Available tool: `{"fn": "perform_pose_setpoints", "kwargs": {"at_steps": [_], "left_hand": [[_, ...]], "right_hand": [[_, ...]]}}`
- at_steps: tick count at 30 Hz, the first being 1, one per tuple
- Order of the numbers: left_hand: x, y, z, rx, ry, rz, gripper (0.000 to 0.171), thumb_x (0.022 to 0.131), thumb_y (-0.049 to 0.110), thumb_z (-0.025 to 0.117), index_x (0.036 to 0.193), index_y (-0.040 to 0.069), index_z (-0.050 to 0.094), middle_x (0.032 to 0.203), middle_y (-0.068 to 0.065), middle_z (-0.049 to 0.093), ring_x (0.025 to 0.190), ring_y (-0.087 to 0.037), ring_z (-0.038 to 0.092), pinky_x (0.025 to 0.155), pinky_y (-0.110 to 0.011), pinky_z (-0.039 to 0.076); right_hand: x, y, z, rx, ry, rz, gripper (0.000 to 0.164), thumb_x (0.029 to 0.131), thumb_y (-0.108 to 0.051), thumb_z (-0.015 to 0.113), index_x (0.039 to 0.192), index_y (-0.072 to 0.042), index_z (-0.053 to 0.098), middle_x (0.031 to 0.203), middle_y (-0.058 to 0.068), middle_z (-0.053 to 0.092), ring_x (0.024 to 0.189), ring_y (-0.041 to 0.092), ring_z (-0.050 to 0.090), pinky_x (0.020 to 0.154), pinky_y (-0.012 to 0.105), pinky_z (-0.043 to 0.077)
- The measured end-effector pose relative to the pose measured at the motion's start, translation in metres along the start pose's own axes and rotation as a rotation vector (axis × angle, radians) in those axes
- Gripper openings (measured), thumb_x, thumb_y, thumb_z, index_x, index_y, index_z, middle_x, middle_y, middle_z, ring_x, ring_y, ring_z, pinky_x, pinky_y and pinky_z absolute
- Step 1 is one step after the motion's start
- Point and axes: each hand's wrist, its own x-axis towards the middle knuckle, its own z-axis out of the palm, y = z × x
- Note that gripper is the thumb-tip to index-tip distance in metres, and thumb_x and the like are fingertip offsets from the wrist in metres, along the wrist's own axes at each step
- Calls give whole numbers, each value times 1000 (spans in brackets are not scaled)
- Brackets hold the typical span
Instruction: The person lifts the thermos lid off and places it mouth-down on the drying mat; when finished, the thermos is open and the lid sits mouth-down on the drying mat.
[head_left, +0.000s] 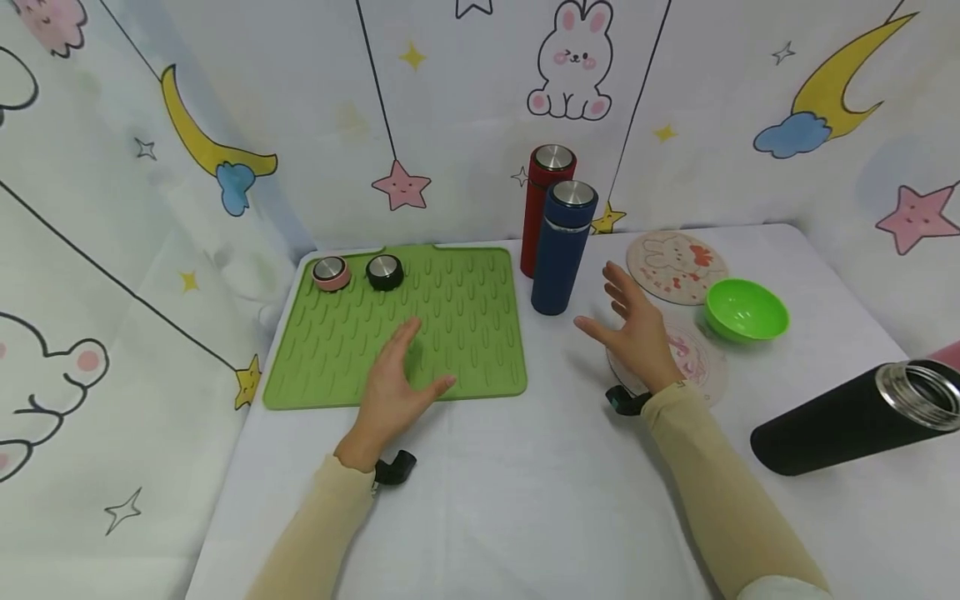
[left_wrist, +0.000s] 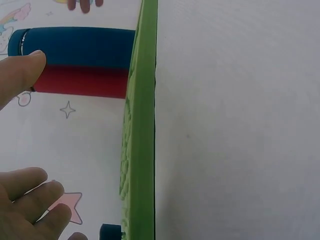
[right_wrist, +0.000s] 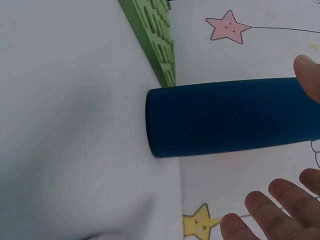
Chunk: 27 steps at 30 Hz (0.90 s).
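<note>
My left hand (head_left: 390, 396) hovers over the front edge of a green drying mat (head_left: 472, 354), fingers extended and thumb spread, holding nothing. Two small lids, one pink (head_left: 331, 273) and one black (head_left: 385, 272), both with silver tops, sit near the mat's back left. Just right of the mat stands a capped blue thermos (head_left: 560, 262), with a capped red thermos (head_left: 533, 221) partly hidden behind it. My right hand (head_left: 637, 337) is held right of the blue thermos, its thumb and fingers apart around air. In the right wrist view, a gap shows between the fingers and the blue thermos (right_wrist: 225, 117).
Two round patterned coasters lie at the right, the back one (head_left: 667, 267) in full view, the front one (head_left: 697, 362) partly under my right arm. A green bowl (head_left: 746, 310) stands beside them. An uncapped black thermos (head_left: 832, 421) stands at the right edge, a pink object (head_left: 948, 355) behind it.
</note>
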Motion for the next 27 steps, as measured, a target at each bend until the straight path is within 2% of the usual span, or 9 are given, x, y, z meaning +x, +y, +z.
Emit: {"fn": "perform_pose_setpoints", "kwargs": {"at_steps": [6, 12, 18, 27], "left_hand": [[0, -1, 1, -19, 4, 14, 99, 86, 39, 86, 164, 13, 31, 172, -5, 30, 161, -31, 25, 129, -59, 27], [0, -4, 1, -10, 6, 22, 99, 86, 40, 85, 164, 14, 30, 172, -8, 30, 160, -33, 26, 128, -61, 28], [0, -5, 0, -13, 10, 19, 99, 86, 40, 86, 164, 11, 31, 171, -8, 31, 160, -34, 26, 127, -62, 28], [-1, -4, 0, -16, 13, 17, 101, 85, 39, 87, 164, 12, 31, 171, -8, 32, 160, -34, 26, 128, -61, 28]], "right_hand": [[32, -3, 15, 19, -19, 32, 99, 90, -38, 82, 167, -25, 22, 172, 5, 31, 155, 33, 39, 125, 55, 37], [55, -4, 25, 58, -28, 56, 98, 90, -41, 82, 166, -23, 23, 171, 7, 33, 154, 34, 40, 125, 54, 38], [67, -8, 31, 86, -29, 43, 101, 86, -46, 84, 164, -17, 27, 166, 13, 41, 151, 37, 45, 124, 53, 40], [75, -7, 40, 113, 2, 50, 89, 89, -35, 84, 158, -11, 34, 158, 17, 49, 144, 38, 52, 121, 55, 44]]}}
